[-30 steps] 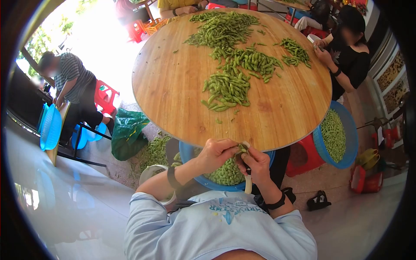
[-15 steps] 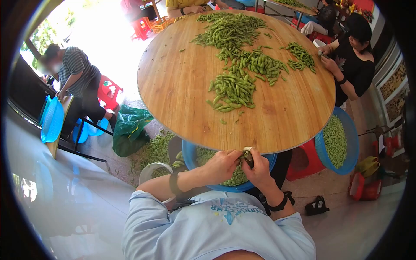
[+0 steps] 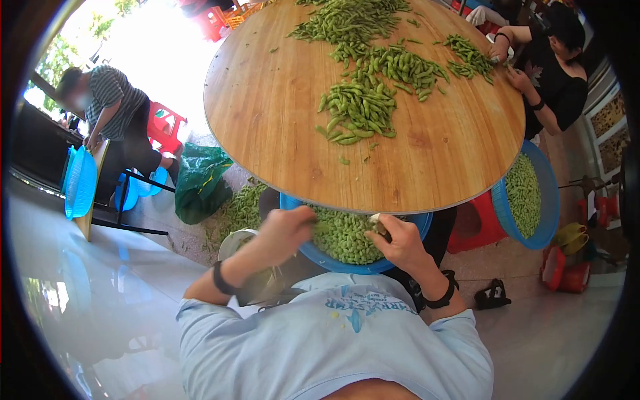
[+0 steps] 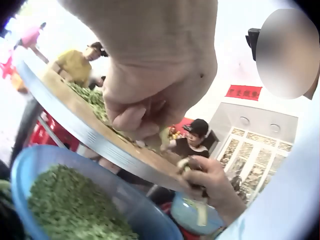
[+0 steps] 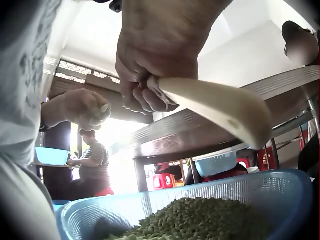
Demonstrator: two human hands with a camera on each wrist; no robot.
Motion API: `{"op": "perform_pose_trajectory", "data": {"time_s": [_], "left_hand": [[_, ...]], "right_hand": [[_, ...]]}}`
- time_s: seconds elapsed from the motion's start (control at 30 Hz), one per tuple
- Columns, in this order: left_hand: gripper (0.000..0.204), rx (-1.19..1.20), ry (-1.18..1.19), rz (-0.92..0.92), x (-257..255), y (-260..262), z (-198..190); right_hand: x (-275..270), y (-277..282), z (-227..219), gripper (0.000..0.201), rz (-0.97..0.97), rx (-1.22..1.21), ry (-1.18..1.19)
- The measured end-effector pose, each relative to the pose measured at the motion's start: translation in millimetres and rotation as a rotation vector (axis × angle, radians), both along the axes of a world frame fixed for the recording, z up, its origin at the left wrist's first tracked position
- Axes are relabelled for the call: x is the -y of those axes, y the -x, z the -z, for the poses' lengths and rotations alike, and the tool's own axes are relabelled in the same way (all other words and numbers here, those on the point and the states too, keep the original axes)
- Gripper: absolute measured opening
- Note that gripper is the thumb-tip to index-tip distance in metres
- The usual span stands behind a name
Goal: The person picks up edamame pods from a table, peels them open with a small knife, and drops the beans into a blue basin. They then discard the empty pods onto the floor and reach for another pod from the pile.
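Over the near blue basket (image 3: 387,267) full of shelled green beans (image 3: 343,237), both hands are raised and apart. My left hand (image 3: 283,233), blurred in the head view, has curled fingers and pinches a green pod (image 3: 321,228); its fingers (image 4: 132,117) also show curled in the left wrist view. My right hand (image 3: 403,245) grips a tool whose thick pale handle (image 5: 220,107) sticks out of the fist in the right wrist view; its working end is hidden. Heaps of green pods (image 3: 363,110) lie on the round wooden table (image 3: 267,113).
A white bucket (image 3: 235,241) stands left of the basket, beside loose pods on the floor (image 3: 243,208) and a green sack (image 3: 197,183). Another blue basket of beans (image 3: 523,193) and a red stool (image 3: 475,227) are at the right. People work at the right and left.
My left hand has moved away from the right hand, leftward toward the bucket side. The right hand keeps its grip near the table edge. The head view has shifted, so the table sits higher.
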State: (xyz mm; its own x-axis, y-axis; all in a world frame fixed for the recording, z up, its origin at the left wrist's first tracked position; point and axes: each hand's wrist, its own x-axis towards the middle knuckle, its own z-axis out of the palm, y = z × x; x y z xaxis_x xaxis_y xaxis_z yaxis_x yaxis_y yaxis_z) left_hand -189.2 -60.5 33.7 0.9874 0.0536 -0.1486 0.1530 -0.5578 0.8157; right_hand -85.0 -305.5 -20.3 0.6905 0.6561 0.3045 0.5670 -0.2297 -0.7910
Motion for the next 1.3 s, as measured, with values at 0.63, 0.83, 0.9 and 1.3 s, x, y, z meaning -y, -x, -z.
{"op": "perform_pose_trajectory", "data": {"time_s": [0.63, 0.83, 0.9, 1.3], "left_hand": [[0.020, 0.185, -0.726, -0.250, -51, -182, 44], [0.018, 0.549, -0.673, -0.163, -43, -170, 56], [0.018, 0.444, -0.539, -0.208, -36, -156, 48], [0.037, 0.084, 0.743, -0.092, 47, -78, 14]], "right_hand": [[5, -1, 11, 0.027, -0.044, -0.202, -0.110], [-4, -1, 9, 0.027, -0.096, -0.675, -0.242], [-7, -2, 10, 0.035, -0.103, -0.816, -0.468], [-23, -4, 2, 0.043, -0.252, -0.978, -0.662]]}}
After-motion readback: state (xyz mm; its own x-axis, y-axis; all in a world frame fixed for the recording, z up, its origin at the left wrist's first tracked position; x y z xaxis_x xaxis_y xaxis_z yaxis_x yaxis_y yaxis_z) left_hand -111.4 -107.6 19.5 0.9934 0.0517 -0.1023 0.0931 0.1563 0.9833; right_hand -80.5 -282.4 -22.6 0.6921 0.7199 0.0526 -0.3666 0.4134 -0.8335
